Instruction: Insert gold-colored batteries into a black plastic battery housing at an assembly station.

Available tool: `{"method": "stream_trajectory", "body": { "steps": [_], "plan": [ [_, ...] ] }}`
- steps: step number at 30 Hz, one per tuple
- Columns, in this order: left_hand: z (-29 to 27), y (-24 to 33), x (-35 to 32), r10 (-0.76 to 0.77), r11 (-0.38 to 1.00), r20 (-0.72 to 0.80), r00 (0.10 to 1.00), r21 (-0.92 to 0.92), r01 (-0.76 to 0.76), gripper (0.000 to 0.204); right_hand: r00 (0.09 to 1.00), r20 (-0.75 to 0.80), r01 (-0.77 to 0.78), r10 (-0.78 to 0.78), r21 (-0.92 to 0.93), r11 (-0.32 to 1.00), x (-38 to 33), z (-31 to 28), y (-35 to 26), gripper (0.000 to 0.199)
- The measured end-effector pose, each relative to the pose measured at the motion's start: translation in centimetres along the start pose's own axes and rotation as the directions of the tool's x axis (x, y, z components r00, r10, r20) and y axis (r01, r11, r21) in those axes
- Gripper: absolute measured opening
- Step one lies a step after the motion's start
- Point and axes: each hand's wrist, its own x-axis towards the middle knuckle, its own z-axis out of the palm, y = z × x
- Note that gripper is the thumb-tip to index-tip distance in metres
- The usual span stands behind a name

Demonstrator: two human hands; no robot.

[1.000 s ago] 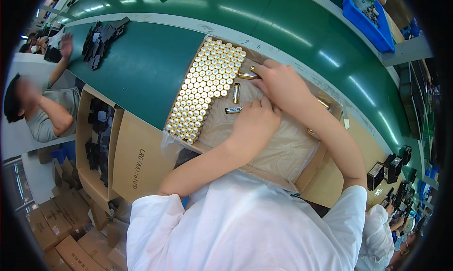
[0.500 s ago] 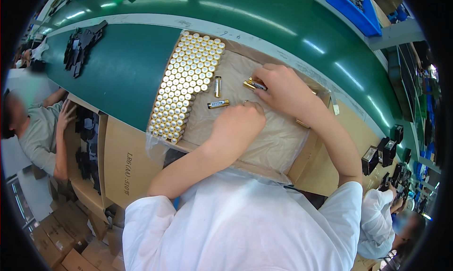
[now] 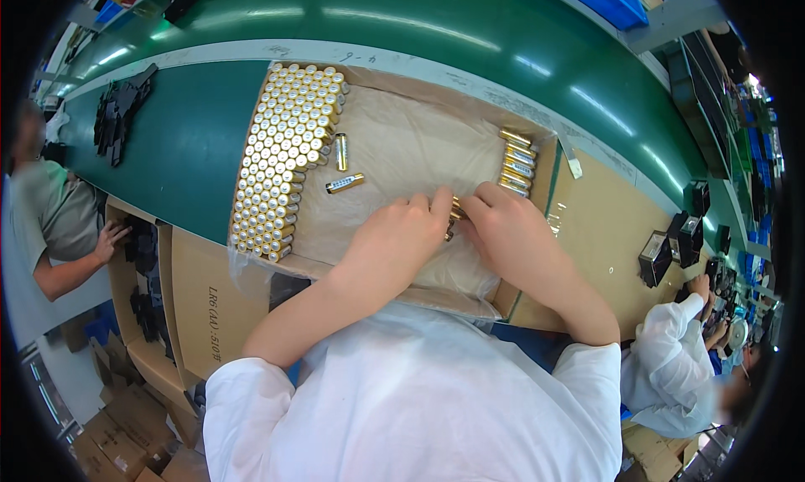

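Note:
Over the near half of an open cardboard box [image 3: 402,77], my left hand [image 3: 401,234] and my right hand [image 3: 513,232] meet with bent fingers. Between their fingertips shows a small group of gold-ended AA batteries [image 3: 455,209]; both hands are closed on it, and the exact number is hidden. Upright batteries [image 3: 281,138] stand in tight rows along the box's left side. Two loose batteries lie to the right of those rows, one a gold-and-black battery [image 3: 341,152], the other a battery [image 3: 345,183] nearer me. Against the right wall several batteries [image 3: 518,165] lie flat in a column.
A clear plastic liner [image 3: 251,272] hangs over the box's near-left corner. Black parts [image 3: 122,117] lie on the green table [image 3: 189,138]. At left, a person reaches into a carton [image 3: 197,289] of dark pieces. Black box-shaped units [image 3: 654,258] and another person are at right.
My right hand has come nearer to me with its batteries and now meets my left hand. The whole view has shifted, and the column of batteries at the right wall is now uncovered.

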Motion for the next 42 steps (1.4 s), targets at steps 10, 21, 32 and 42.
{"method": "stream_trajectory", "body": {
  "steps": [10, 21, 32, 42],
  "plan": [
    [2.4, 4.1, 2.8, 0.111, 0.992, 0.014, 0.994, -0.068, -0.109, 0.015, 0.996, -0.077, -0.058, 0.046, -0.154, 0.986, -3.8, 0.1, 0.9, 0.013],
    [2.5, 4.4, 0.4, 0.045, 0.993, -0.244, 0.969, 0.121, -0.016, 0.009, 0.973, -0.232, -0.045, -0.013, -0.242, 0.969, -0.4, -2.7, -0.7, 0.018],
    [-0.3, -2.0, -5.0, -0.369, 0.853, -0.196, 0.909, 0.317, 0.415, 0.013, 0.866, -0.198, 0.446, -0.459, -0.109, 0.888, 11.5, 3.2, -3.8, 0.018],
    [1.2, -3.3, -2.0, -0.443, 0.820, -0.245, 0.863, 0.280, 0.500, 0.012, 0.874, -0.158, 0.411, -0.460, -0.266, 0.872, 13.4, 2.7, -0.2, 0.019]
  ]
}}
